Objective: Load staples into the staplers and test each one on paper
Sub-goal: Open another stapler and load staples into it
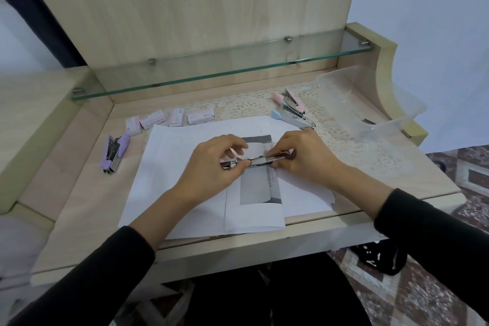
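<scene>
Metal stapler (258,161) lies sideways at mid-desk, just over the paper (182,167) stack, held btwn both hands. Left hand (209,167) pinches its left end, thumb and fingers curled on it. Right hand (301,157) grips the right end, fingertips tucked under. Only the shiny rail and nose show, and the back end is hidden by the right hand. Can't tell if staples sit in the rail: too small and partly covered by fingers. Under the hands is a sheet w/ a grey printed block, its top part hidden by stapler and knuckles.

Left of the paper, a purple stapler (114,151) lies hinged open on the desk (79,193). Behind the paper is a row of staple boxes (169,118), print too blurry to read. At right rear, a pink stapler (291,103) and a blue stapler (289,119) lie close together on a lace mat (344,143). A clear plastic tub (370,103) is at far right w/ something small and dark inside that I can't ID. A glass shelf (211,71) runs along the back. Black sleeves (92,286) are cut off at the frame edges.
</scene>
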Demonstrator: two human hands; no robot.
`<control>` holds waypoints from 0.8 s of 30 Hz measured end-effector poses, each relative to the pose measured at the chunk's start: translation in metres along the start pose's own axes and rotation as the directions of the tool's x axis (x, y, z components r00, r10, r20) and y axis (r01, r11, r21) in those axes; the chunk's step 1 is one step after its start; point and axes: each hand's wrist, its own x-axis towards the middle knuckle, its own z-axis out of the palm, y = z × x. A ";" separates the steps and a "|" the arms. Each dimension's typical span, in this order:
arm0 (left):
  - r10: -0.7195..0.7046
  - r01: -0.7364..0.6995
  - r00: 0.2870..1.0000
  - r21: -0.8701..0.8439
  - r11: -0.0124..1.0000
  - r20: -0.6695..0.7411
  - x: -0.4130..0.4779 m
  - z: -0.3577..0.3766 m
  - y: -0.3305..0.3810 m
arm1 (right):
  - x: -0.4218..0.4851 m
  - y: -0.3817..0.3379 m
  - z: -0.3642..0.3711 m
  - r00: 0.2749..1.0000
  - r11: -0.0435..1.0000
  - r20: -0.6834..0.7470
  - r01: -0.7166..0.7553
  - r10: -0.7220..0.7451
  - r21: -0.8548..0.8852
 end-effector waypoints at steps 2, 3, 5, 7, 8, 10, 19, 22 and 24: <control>-0.143 0.137 0.988 0.104 0.985 0.058 0.000 -0.002 0.002 | 0.000 -0.001 -0.001 1.000 1.000 0.003 0.005 -0.005 -0.002; -0.193 0.175 0.977 0.179 0.968 0.086 0.002 -0.002 0.004 | 0.000 -0.002 -0.001 1.000 1.000 0.016 0.000 0.000 -0.002; -0.232 0.200 0.965 0.230 0.952 0.123 0.005 -0.003 0.006 | 0.001 -0.005 -0.004 0.999 1.000 0.048 0.002 -0.003 0.008; -0.236 0.208 0.960 0.186 0.960 0.148 0.006 -0.005 0.006 | -0.001 -0.006 -0.007 0.997 1.000 0.082 0.012 -0.013 0.010; -0.222 0.196 0.963 0.169 0.966 0.155 0.005 -0.005 0.005 | -0.001 -0.006 -0.009 0.995 1.000 0.099 0.012 -0.012 0.004; -0.154 0.126 0.977 0.184 0.975 0.148 0.003 -0.005 0.004 | -0.002 -0.007 -0.011 0.993 1.000 0.117 0.004 -0.003 -0.009; 0.195 -0.147 0.980 0.522 0.840 -0.039 -0.001 0.003 0.002 | 0.001 -0.009 -0.003 0.950 0.965 -0.199 0.211 -0.240 -0.157; 0.203 -0.151 0.978 0.495 0.856 -0.052 -0.001 0.005 0.001 | -0.002 -0.006 0.002 0.891 0.938 -0.304 0.290 -0.336 -0.189; 0.229 -0.173 0.971 0.474 0.863 -0.063 -0.001 0.005 0.001 | -0.003 -0.002 0.004 0.863 0.934 -0.363 0.303 -0.353 -0.187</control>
